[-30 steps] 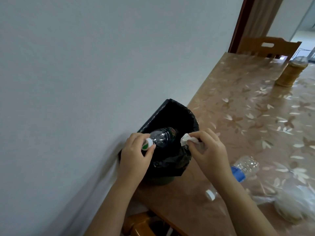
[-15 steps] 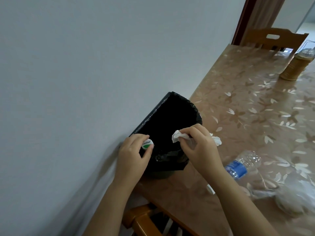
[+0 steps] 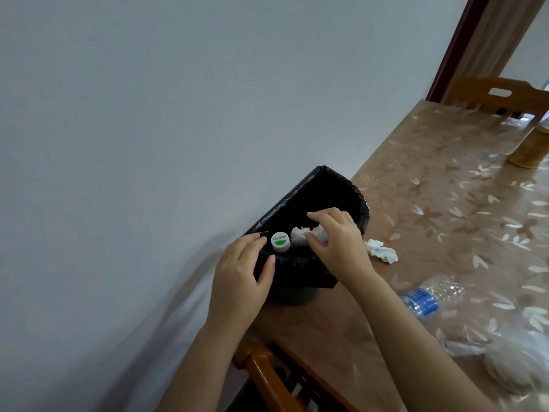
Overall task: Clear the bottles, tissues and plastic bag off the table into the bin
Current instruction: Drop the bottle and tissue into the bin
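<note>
One bin (image 3: 353, 200), dark green body with a black liner, stands on the table (image 3: 445, 203) at its edge against the wall (image 3: 178, 114). Bottles counted: two. The first bottle (image 3: 280, 242) is inside the bin, only its white cap with a green mark showing near the front rim; the second bottle (image 3: 430, 295), clear with a blue label, lies on its side on the table to the right of the bin, well apart from it. Tissues counted: two. One crumpled tissue (image 3: 300, 234) sits over the bin opening just beside the cap, under the fingers of the right hand (image 3: 338, 242); the second tissue (image 3: 381, 251) lies on the table just beside the bin's right side. Plastic bags counted: one, a clear plastic bag (image 3: 517, 361) at the lower right of the table, partly blurred. Left hand (image 3: 240, 278): fingers spread and resting on the bin's front rim and liner, thumb on the outer liner; it holds no loose item, and the cap sits close by its fingertips, contact not resolvable. Right hand: over the bin mouth, fingers curved and parted above the first tissue; whether it grips the tissue or has let go cannot be told. Other items: one cylindrical jar (image 3: 530, 150) at the far right of the table, two wooden chairs, the far chair (image 3: 502, 96) and the near chair (image 3: 267, 379).
</note>
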